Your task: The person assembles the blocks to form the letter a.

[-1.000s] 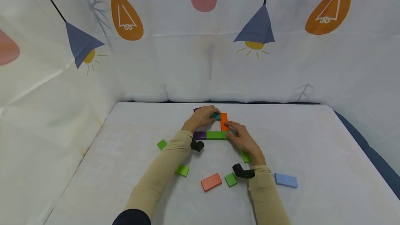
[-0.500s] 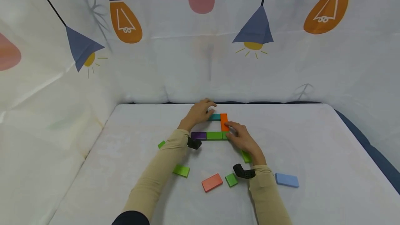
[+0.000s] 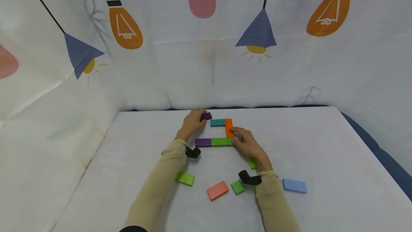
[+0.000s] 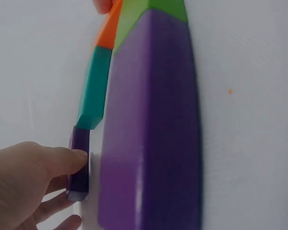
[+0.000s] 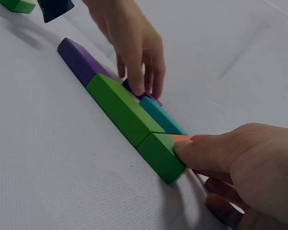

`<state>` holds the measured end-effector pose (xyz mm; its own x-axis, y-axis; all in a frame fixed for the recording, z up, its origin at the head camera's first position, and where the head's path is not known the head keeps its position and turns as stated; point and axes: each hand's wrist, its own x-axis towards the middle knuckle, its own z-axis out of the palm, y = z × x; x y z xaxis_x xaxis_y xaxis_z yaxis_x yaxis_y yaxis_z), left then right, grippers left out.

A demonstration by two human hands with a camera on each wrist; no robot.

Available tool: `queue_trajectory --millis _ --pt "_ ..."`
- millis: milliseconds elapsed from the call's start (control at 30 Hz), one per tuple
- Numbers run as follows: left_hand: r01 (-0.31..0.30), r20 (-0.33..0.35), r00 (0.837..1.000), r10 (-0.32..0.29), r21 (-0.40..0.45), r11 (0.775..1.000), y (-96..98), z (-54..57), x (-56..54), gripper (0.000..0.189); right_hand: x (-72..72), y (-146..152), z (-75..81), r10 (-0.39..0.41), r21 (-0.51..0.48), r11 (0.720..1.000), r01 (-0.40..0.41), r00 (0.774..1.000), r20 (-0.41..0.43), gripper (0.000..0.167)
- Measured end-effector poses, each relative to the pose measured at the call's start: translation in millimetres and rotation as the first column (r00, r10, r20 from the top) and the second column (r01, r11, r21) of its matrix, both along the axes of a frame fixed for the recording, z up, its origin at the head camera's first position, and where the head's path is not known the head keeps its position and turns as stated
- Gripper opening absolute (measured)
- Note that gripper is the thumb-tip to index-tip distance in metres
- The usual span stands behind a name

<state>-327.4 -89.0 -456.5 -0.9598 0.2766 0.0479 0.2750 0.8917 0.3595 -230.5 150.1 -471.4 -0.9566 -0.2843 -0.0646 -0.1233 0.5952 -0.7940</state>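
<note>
My left hand pinches a dark purple block between thumb and fingers, just behind and left of a teal block. In the left wrist view, the thumb lies on that purple block, near the teal block's end. The teal block meets the top of an orange block. Below, a purple block, a long green block and a short green block form a row. My right hand rests its thumb against the short green block's end and a finger at the orange block's side.
Loose on the white table lie a salmon block, a small green block, a blue block and a light green block. Another green block lies beside the right wrist; one more is mostly under the left sleeve.
My left hand has left the teal block, rising and moving left, and now grips the dark purple block that lay behind it. The right hand stays in place. The head view has shifted slightly.
</note>
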Motion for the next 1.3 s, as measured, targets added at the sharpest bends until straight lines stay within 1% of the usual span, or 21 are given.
queue_trajectory --millis 133,233,367,433,500,567,700,800,900,1000,1100,1200,1267,1300 --pt "-0.002 -0.012 1.0 0.002 0.025 1.0 -1.6 -1.2 2.8 0.04 0.7 -1 -0.4 -0.01 0.007 1.0 0.01 1.0 0.005 0.046" --pt "0.0 -0.014 1.0 0.001 0.042 0.999 -3.0 -1.7 5.3 0.04 2.3 -2 0.1 -0.013 -0.006 1.0 0.013 1.0 0.0 0.046" --pt "-0.037 -0.002 0.999 0.037 0.063 0.997 -9.4 -0.1 10.5 0.038 2.5 -5 0.7 0.016 -0.016 1.0 -0.016 1.0 -0.009 0.046" --pt "-0.052 0.005 0.999 0.051 0.083 0.995 -13.3 1.6 12.9 0.038 1.6 -7 0.7 0.026 -0.001 1.0 -0.026 1.0 -0.013 0.046" --pt "-0.054 0.013 0.999 0.053 0.114 0.992 -16.5 3.4 14.7 0.038 0.6 -8 0.4 0.018 0.01 1.0 -0.018 1.0 -0.01 0.047" --pt "-0.043 0.026 0.999 0.04 0.141 0.989 -18.8 4.2 16.0 0.038 0.0 -7 0.1 0.005 0.026 1.0 -0.005 1.0 -0.01 0.046" --pt "-0.03 0.068 0.998 0.016 0.212 0.977 -21.3 5.0 19.5 0.039 -0.3 -2 -0.2 -0.006 0.031 0.999 0.007 1.0 -0.016 0.046" --pt "-0.031 0.107 0.994 0.004 0.25 0.968 -22.2 5.1 23.6 0.039 0.4 1 -0.1 0.015 0.015 1.0 -0.014 0.999 -0.046 0.046" --pt "-0.036 0.125 0.992 0.003 0.268 0.963 -24.2 3.5 27.7 0.038 0.6 2 0.3 0.036 0.003 0.999 -0.036 0.997 -0.073 0.046" --pt "-0.028 0.103 0.995 -0.003 0.297 0.955 -25.7 0.9 30.5 0.036 1.0 3 1.5 0.033 0.001 0.999 -0.033 0.996 -0.084 0.046" --pt "-0.028 0.086 0.996 -0.002 0.344 0.939 -27.1 -1.5 33.5 0.035 1.3 3 2.3 0.031 0.002 1.0 -0.031 0.996 -0.088 0.046" --pt "-0.046 0.095 0.995 0.011 0.378 0.925 -29.4 -3.5 37.5 0.034 1.9 3 2.1 0.026 -0.004 1.0 -0.026 0.997 -0.067 0.046" --pt "-0.055 0.094 0.995 0.02 0.385 0.921 -31.3 -5.3 40.0 0.034 2.2 1 1.5 0.028 -0.005 1.0 -0.028 0.998 -0.049 0.046" --pt "-0.051 0.081 0.996 0.022 0.385 0.921 -32.2 -6.3 41.0 0.034 2.3 1 1.2 0.029 -0.005 1.0 -0.029 0.999 -0.043 0.046"
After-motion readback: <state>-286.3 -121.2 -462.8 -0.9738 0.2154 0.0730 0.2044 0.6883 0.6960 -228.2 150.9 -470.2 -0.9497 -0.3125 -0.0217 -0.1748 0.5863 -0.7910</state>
